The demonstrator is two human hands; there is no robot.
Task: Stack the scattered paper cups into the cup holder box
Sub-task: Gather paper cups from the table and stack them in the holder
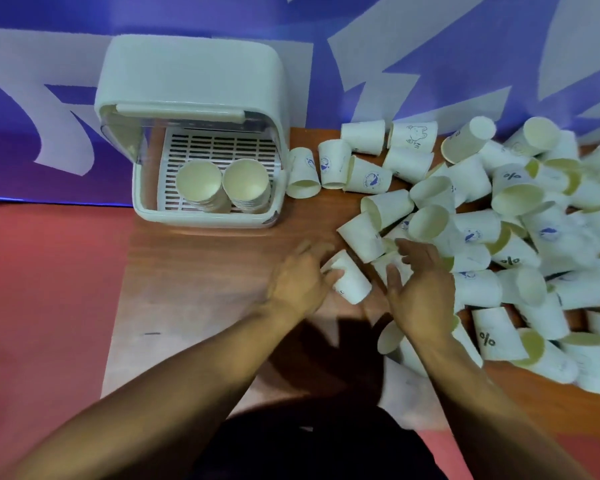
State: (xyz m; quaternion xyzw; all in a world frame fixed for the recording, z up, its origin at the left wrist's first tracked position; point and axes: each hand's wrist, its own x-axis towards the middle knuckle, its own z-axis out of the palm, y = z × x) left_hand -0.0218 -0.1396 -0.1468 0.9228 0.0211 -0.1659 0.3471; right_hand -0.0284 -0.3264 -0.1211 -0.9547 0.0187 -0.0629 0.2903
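A white cup holder box (146, 188) stands at the table's far left with its lid raised. Two stacks of paper cups (201, 187) (248, 183) stand upright inside on a slotted tray. A large pile of loose white paper cups (482, 216) covers the right half of the table. My left hand (297, 282) grips one white cup (352, 284) lying on its side at the pile's near-left edge. My right hand (421, 289) hovers with fingers spread over the cups beside it, holding nothing I can see.
The brown wooden table (194, 289) has a bare patch in front of the box. A purple and white patterned wall (361, 64) rises right behind the table. Red floor (49, 306) lies to the left.
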